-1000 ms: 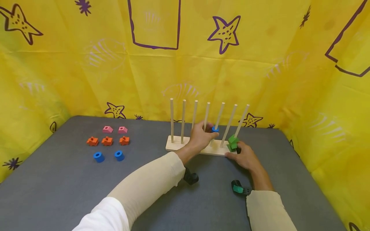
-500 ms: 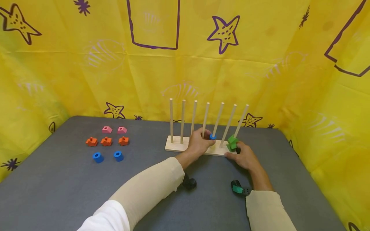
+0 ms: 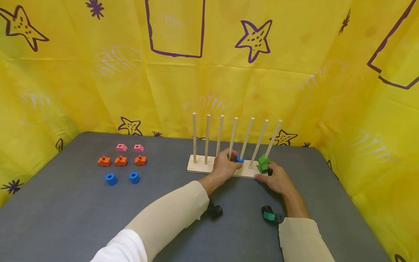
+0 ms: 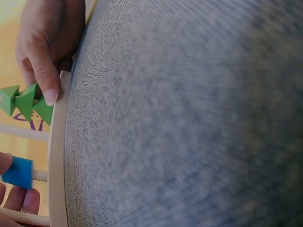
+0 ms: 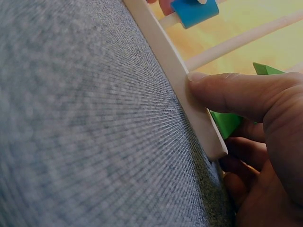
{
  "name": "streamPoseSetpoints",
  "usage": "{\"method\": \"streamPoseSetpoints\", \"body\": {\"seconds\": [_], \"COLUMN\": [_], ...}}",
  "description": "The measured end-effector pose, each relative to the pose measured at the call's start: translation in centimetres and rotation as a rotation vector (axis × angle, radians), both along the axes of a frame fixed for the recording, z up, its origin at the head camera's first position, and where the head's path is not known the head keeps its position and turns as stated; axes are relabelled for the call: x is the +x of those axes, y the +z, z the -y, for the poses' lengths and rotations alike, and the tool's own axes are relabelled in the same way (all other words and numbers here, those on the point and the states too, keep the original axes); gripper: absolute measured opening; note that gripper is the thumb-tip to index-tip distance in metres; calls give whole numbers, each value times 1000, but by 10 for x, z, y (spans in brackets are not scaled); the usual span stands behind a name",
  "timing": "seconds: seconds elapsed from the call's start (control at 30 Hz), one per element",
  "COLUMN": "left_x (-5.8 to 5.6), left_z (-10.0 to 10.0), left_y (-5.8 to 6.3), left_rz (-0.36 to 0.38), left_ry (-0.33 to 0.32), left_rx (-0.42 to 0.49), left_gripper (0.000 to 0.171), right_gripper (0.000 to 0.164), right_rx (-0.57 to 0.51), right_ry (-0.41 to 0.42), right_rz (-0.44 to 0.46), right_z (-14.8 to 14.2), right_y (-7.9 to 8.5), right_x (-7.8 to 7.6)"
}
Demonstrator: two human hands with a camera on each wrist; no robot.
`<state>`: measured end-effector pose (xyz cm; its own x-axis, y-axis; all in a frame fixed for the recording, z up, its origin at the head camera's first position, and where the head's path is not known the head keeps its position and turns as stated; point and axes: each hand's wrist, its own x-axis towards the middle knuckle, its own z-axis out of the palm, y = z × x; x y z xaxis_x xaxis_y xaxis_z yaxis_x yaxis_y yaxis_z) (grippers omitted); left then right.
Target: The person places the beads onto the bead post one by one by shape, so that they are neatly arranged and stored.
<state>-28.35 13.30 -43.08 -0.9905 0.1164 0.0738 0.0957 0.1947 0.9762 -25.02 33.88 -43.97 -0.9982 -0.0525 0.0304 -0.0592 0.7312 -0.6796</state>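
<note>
A wooden peg stand point(image 3: 196, 166) with a row of upright pegs stands on the table. My left hand point(image 3: 225, 165) pinches a blue cylinder point(image 3: 240, 159) threaded on the third peg from the right. In the left wrist view, a short stretch of bare peg shows between the blue cylinder point(image 4: 19, 172) and the base point(image 4: 57, 156). My right hand point(image 3: 277, 178) grips the right end of the base, its thumb point(image 5: 227, 92) on the front edge and the other fingers behind. Beside it, green tree-like pieces point(image 3: 263, 163) sit on the rightmost peg.
Left on the grey table point(image 3: 75, 211) lie pink pieces point(image 3: 121, 147), orange pieces point(image 3: 120, 161) in a row, and blue cylinders point(image 3: 111, 179). A yellow patterned cloth point(image 3: 209, 83) hangs behind and at both sides. Dark wrist devices point(image 3: 214, 211) are on both arms.
My left hand has lowered the blue cylinder along its peg, from partway up to close over the base. My right hand keeps its hold on the stand's end.
</note>
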Motion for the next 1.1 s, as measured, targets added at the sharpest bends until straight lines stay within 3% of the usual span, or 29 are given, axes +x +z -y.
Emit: {"method": "streamPoseSetpoints", "body": {"seconds": [0.3, 0.4, 0.57, 0.9, 1.1], "left_x": [7, 13, 26, 46, 58], "left_z": [7, 13, 27, 52, 71], "left_y": [5, 8, 16, 43, 60], "left_rz": [4, -7, -28, -99, -165], "left_ry": [36, 45, 2, -122, -128], "left_rx": [-57, -93, -79, 30, 55], "left_gripper": [25, 35, 49, 39, 34], "right_gripper": [50, 49, 49, 47, 50], "right_rx": [-3, -1, -1, 5, 2], "right_ry": [-11, -14, -17, -30, -26], "right_rz": [19, 27, 32, 36, 37], "right_z": [2, 3, 2, 2, 1], "right_y": [-2, -3, -4, -3, -2], "right_x": [0, 0, 3, 3, 2]}}
